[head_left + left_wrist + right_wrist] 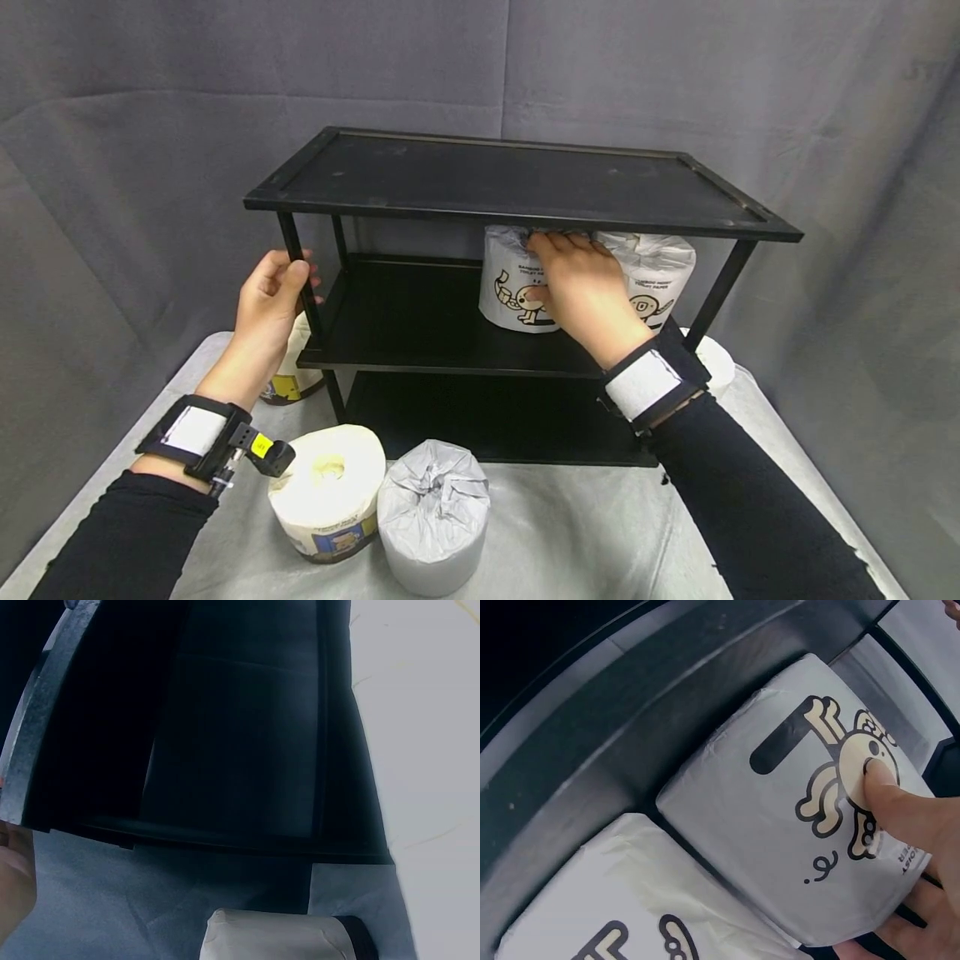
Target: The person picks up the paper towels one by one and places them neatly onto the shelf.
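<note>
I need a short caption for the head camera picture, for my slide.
Right hand grips a wrapped white toilet paper roll on the black metal shelf rack's middle shelf; left hand holds its front post.

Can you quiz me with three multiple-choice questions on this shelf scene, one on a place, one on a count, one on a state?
1. Where is the roll that the right hand holds?
A. top shelf
B. middle shelf
C. on the table

2. How many rolls stand on the middle shelf?
A. one
B. two
C. four

3. What is the left hand doing?
A. gripping the rack's front left post
B. lying flat on the table
C. lifting a roll

Answers: 1 B, the roll sits under the top board; 2 B, a second roll stands beside it; 3 A, fingers curl round the post.
</note>
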`<state>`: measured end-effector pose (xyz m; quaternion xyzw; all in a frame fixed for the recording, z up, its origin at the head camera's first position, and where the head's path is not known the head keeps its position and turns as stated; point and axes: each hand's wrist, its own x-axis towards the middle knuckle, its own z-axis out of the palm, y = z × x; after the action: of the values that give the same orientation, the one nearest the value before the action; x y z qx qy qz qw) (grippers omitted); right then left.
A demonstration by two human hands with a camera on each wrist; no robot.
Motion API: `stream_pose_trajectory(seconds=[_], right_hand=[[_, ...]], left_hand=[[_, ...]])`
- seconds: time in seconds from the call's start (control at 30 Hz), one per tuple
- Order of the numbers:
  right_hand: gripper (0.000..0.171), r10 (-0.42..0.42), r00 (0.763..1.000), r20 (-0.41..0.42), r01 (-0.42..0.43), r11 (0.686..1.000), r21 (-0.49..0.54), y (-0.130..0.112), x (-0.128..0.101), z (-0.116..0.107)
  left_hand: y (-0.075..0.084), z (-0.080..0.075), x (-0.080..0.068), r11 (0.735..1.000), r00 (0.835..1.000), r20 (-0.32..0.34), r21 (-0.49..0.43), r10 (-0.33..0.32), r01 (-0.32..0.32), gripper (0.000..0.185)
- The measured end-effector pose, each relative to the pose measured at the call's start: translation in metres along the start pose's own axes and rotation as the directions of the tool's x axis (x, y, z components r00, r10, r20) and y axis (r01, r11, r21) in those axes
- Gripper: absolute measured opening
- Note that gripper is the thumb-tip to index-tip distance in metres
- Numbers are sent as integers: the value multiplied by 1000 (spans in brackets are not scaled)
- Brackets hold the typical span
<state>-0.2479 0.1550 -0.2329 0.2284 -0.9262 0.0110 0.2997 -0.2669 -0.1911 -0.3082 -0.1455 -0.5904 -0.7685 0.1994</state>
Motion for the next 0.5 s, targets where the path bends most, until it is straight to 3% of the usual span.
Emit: stream_pose_trajectory(seconds=[0.2, 0.5], right_hand=[[55, 20, 999, 29, -20, 1000, 13, 2, 0, 2], [57, 29, 1000, 7, -29, 1000, -8, -3, -4, 2]], left_hand=[[1, 1, -1, 1000, 1000, 5, 2, -5, 5, 6], [1, 0, -1, 1000, 1000, 4, -1, 8, -8, 6]])
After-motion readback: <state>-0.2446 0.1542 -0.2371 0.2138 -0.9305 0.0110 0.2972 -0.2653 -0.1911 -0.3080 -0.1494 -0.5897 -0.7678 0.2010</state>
